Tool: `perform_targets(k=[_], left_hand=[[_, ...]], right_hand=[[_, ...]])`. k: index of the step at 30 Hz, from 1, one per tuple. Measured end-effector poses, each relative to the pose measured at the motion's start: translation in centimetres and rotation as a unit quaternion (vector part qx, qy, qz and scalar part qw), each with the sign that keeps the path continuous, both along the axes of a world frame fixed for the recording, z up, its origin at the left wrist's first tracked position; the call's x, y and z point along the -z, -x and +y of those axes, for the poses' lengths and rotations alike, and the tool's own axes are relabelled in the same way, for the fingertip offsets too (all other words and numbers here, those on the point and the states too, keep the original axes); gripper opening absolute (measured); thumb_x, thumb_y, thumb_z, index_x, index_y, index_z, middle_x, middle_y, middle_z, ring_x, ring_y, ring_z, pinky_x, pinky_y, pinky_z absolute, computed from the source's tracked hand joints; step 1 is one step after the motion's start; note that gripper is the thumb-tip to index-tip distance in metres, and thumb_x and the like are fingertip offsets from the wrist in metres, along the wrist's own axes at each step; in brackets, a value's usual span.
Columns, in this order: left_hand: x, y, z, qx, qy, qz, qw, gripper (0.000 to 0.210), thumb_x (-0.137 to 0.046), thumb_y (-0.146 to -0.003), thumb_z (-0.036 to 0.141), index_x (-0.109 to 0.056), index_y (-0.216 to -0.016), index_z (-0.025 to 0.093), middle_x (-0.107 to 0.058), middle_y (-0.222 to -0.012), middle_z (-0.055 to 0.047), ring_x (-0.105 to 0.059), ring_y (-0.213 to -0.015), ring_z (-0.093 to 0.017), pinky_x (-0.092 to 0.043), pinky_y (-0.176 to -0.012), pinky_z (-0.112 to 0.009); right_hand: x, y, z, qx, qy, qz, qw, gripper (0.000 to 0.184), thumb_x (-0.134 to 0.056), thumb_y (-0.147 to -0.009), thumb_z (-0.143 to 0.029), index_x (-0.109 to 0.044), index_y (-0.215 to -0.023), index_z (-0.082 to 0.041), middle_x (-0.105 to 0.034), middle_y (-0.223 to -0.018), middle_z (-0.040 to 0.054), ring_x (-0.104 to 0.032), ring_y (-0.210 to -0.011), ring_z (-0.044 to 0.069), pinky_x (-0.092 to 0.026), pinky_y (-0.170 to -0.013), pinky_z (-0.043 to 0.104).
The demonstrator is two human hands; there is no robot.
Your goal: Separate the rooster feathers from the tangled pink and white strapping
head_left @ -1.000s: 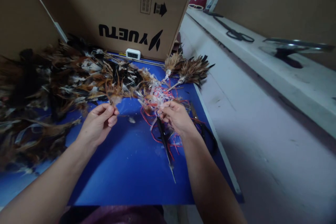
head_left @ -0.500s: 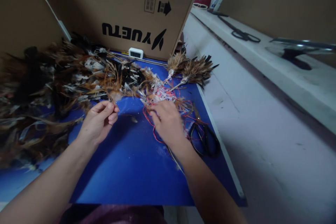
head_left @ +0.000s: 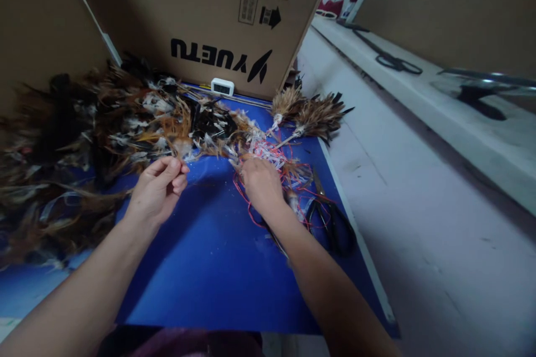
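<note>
My left hand pinches a small, fluffy, pale-brown feather between thumb and fingertips, just above the blue tabletop. My right hand is back side up at the near edge of a tangle of red and whitish string mixed with feather bits. Its fingers look curled downward, and whatever they touch is hidden beneath them. Black-handled scissors lie to the right of that hand. A thin dark stick lies partly under my right forearm.
A large heap of brown, black and white feathers covers the left and back. Two feather bundles on sticks lie at the back right. A small white digital display stands before a cardboard box. More scissors rest on the ledge.
My right hand has moved a little left and farther away, into the edge of the tangle. My left hand keeps its pinch on the feather. The view has shifted slightly.
</note>
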State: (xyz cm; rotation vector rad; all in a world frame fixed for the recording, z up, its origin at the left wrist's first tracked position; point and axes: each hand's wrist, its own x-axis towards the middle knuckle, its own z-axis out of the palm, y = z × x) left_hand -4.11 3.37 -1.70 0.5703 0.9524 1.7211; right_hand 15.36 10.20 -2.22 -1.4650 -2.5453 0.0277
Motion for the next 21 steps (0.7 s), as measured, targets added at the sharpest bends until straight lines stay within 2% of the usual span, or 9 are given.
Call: perform_targets(k=[3, 6, 11, 16, 18, 21], left_hand=[[0.0, 0.1, 0.0, -0.007, 0.006, -0.002, 1.000, 0.016, -0.078, -0.066, 0.016, -0.063, -0.063, 0.013, -0.062, -0.062, -0.001, -0.045, -0.044, -0.003, -0.036, -0.040, -0.012], [0.0, 0.1, 0.0, -0.010, 0.010, -0.003, 1.000, 0.016, -0.078, -0.066, 0.016, -0.063, -0.063, 0.013, -0.062, -0.062, -0.001, -0.044, -0.044, -0.003, -0.036, -0.039, -0.012], [0.3, 0.3, 0.3, -0.019, 0.018, -0.004, 1.000, 0.017, -0.079, -0.065, 0.017, -0.063, -0.065, 0.013, -0.062, -0.063, -0.002, -0.045, -0.043, -0.003, -0.036, -0.039, -0.012], [0.5, 0.4, 0.4, -0.018, 0.031, -0.010, 0.999, 0.019, -0.080, -0.065, 0.018, -0.062, -0.065, 0.013, -0.061, -0.063, -0.001, -0.044, -0.043, -0.003, -0.035, -0.039, -0.012], [0.5, 0.5, 0.5, -0.018, 0.037, -0.014, 0.999, 0.019, -0.080, -0.065, 0.019, -0.062, -0.065, 0.013, -0.061, -0.063, -0.001, -0.044, -0.043, -0.003, -0.036, -0.039, -0.012], [0.6, 0.6, 0.5, -0.021, 0.043, -0.022, 0.999, 0.019, -0.080, -0.065, 0.019, -0.063, -0.066, 0.012, -0.062, -0.064, -0.002, -0.044, -0.043, -0.003, -0.036, -0.040, -0.013]], right_hand=[[-0.7, -0.4, 0.8, 0.019, -0.042, 0.027, 0.999, 0.026, -0.042, -0.091, -0.011, -0.061, -0.110, -0.012, -0.060, -0.107, 0.0149, -0.050, -0.103, 0.028, -0.038, -0.090, 0.040], [-1.0, 1.0, 1.7, -0.013, -0.051, 0.035, 0.998, 0.023, -0.046, -0.090, -0.013, -0.062, -0.106, -0.013, -0.060, -0.106, 0.0136, -0.050, -0.102, 0.028, -0.039, -0.090, 0.039], [-0.4, 4.4, 4.1, -0.020, 0.029, 0.030, 0.999, 0.023, -0.054, -0.090, -0.025, -0.064, -0.107, -0.014, -0.059, -0.113, 0.0155, -0.049, -0.108, 0.030, -0.039, -0.091, 0.042], [0.0, 5.8, 6.2, -0.027, 0.088, 0.050, 0.994, 0.020, -0.049, -0.090, -0.015, -0.065, -0.100, -0.012, -0.060, -0.114, 0.0171, -0.050, -0.109, 0.029, -0.038, -0.092, 0.043], [-0.3, 5.5, 6.4, -0.041, 0.111, 0.069, 0.991, 0.019, -0.047, -0.089, -0.013, -0.066, -0.094, -0.012, -0.064, -0.108, 0.0154, -0.054, -0.103, 0.025, -0.040, -0.089, 0.039], [-1.4, 4.2, 5.9, -0.074, 0.156, 0.105, 0.979, 0.015, -0.049, -0.089, -0.019, -0.064, -0.087, -0.015, -0.068, -0.090, 0.0064, -0.060, -0.082, 0.016, -0.045, -0.075, 0.028]])
